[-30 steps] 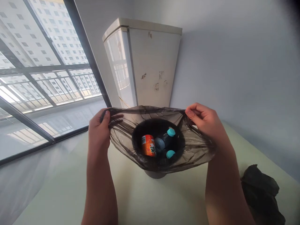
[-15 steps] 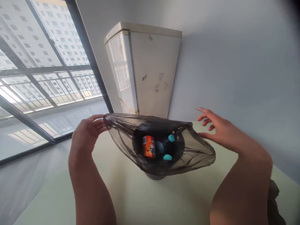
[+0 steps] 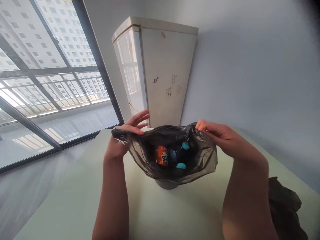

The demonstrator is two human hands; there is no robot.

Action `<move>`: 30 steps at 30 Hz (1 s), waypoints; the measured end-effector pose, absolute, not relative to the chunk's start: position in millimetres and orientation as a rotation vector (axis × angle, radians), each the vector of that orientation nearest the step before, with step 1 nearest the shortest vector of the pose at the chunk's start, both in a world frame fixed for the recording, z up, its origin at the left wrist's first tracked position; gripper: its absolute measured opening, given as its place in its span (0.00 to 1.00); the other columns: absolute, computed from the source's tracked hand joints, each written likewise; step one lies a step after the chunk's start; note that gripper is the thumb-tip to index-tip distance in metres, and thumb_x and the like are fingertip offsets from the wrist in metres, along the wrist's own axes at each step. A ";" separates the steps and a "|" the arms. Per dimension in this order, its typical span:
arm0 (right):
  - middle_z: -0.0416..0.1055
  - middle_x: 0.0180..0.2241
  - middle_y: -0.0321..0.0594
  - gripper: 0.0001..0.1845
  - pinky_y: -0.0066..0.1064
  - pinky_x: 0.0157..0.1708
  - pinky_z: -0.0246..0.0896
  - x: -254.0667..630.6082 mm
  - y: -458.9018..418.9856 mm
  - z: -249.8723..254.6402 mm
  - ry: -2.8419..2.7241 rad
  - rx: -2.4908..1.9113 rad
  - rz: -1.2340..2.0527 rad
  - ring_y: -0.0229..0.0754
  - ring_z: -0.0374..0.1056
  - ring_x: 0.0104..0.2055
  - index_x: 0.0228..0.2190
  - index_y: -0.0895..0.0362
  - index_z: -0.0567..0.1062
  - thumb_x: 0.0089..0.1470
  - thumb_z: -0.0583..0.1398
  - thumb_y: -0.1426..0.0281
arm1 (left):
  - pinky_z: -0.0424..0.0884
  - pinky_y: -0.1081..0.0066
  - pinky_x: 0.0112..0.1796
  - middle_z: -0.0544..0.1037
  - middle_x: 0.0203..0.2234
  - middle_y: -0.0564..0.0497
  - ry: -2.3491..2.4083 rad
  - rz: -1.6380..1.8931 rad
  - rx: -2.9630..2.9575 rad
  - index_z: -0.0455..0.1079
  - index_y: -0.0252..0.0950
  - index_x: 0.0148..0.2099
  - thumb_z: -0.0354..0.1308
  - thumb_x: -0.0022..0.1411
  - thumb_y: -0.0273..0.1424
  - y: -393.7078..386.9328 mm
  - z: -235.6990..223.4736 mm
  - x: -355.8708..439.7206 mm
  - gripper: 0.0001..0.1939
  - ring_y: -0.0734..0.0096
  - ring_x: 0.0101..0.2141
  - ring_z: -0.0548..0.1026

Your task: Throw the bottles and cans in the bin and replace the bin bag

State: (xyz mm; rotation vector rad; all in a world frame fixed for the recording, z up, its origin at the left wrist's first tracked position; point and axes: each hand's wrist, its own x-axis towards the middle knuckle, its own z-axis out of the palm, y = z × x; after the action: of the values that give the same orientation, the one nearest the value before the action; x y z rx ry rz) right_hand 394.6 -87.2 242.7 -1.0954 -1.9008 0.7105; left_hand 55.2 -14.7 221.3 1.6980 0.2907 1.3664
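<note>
A thin black trash bag (image 3: 210,163) lines a dark round bin (image 3: 167,184), its loose top spread wide above the rim. Inside lie an orange can (image 3: 162,156) and dark bottles with teal caps (image 3: 181,165), partly hidden by the plastic. My left hand (image 3: 132,128) is at the bag's left edge, fingers stretched apart, with a fold of the bag across the back of the hand and wrist. On the other side my right hand (image 3: 212,130) pinches the bag's rim between thumb and fingers.
The bin stands on a pale green tabletop (image 3: 147,213). Crumpled dark plastic (image 3: 285,203) lies at the right, beside my right forearm. Behind the table are a white refrigerator (image 3: 167,66), a grey wall (image 3: 250,66) and a sliding glass door (image 3: 60,110) on the left.
My right hand, apart from the bag before, has closed on its rim. My left hand has moved right and inward with its fingers spread. The bag's opening has narrowed.
</note>
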 end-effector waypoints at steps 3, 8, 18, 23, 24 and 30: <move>0.66 0.37 0.41 0.21 0.36 0.41 0.63 389.3 -79.4 236.7 -1.763 -1.007 0.671 0.44 0.63 0.39 0.29 0.53 0.68 0.67 0.56 0.52 | 0.70 0.45 0.60 0.79 0.58 0.45 0.260 1.477 1.463 0.70 0.37 0.29 0.66 0.64 0.43 -18.4 221.0 65.3 0.17 0.46 0.62 0.73; 0.66 0.53 0.43 0.39 0.37 0.45 0.69 408.0 -79.4 231.6 -1.796 -1.178 0.674 0.49 0.65 0.50 0.60 0.40 0.67 0.52 0.67 0.42 | 0.77 0.53 0.52 0.84 0.32 0.53 0.171 1.510 1.088 0.65 0.39 0.34 0.64 0.68 0.36 -16.9 218.4 69.9 0.12 0.60 0.41 0.84; 0.72 0.33 0.40 0.15 0.34 0.36 0.63 400.1 -84.9 238.5 -2.200 -1.064 0.733 0.40 0.66 0.34 0.35 0.51 0.80 0.69 0.57 0.59 | 0.53 0.80 0.15 0.48 0.13 0.64 0.063 1.420 0.817 0.62 0.39 0.36 0.48 0.77 0.29 -19.2 225.1 66.3 0.13 0.83 0.11 0.48; 0.70 0.37 0.39 0.05 0.37 0.40 0.64 410.7 -89.2 235.6 -1.785 -1.117 0.388 0.43 0.65 0.37 0.40 0.47 0.78 0.65 0.61 0.63 | 0.54 0.78 0.16 0.49 0.15 0.62 0.208 1.474 0.771 0.58 0.38 0.33 0.47 0.78 0.37 -15.7 227.7 66.0 0.17 0.81 0.13 0.50; 0.71 0.42 0.40 0.06 0.39 0.43 0.65 415.5 -91.4 235.5 -1.849 -1.122 0.345 0.44 0.67 0.40 0.43 0.46 0.78 0.64 0.62 0.64 | 0.54 0.78 0.16 0.49 0.16 0.62 0.223 1.477 0.765 0.57 0.38 0.33 0.47 0.78 0.37 -15.6 228.0 65.9 0.17 0.81 0.13 0.50; 0.68 0.57 0.43 0.17 0.46 0.50 0.69 427.1 -94.9 238.1 -2.453 -1.024 0.385 0.53 0.67 0.55 0.51 0.38 0.81 0.62 0.63 0.65 | 0.54 0.79 0.16 0.48 0.16 0.62 0.245 1.474 0.784 0.57 0.38 0.32 0.49 0.77 0.37 -18.2 230.2 65.9 0.18 0.82 0.13 0.50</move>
State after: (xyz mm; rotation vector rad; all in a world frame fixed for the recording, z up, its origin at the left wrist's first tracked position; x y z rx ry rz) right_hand 427.1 -94.9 238.1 -1.0240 -2.4534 0.3855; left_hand 65.9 -18.2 230.2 0.7842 0.2448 1.4737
